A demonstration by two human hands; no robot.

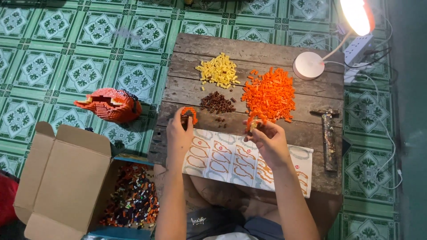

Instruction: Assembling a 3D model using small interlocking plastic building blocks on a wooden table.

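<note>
- Closest to the camera are the person's knees, low in the picture, with dark shorts.
- To the left, on the green tiled floor (66,66), sits an open cardboard box (62,178). Beside it lies a heap of mixed small bricks (133,198) in many colours.
- A low wooden bench (249,49) stands in front of the person.
- On the near edge of the bench lies a paper sheet (235,160) with orange outline drawings in rows.
- The left hand (179,135) is over the left end of the sheet. Its fingers are closed on a small curved strip of orange bricks (189,111), held up at the fingertips.
- The right hand (268,140) is over the middle of the sheet. Its fingers pinch a few small orange pieces (254,122), close to the big orange heap.
- A dark old hammer (329,140) lies on the right side of the bench.
- Just past the hands is a small brown brick pile (217,103).
- Right of it is a big orange brick pile (269,95).
- Further back is a yellow brick pile (218,70).
- On the floor, left of the bench, sits an orange brick model (111,104) with a rounded shape.
- At the far right corner stands a white lamp (309,66), with its light on. Behind it is a white power strip (358,51) with cords.
</note>
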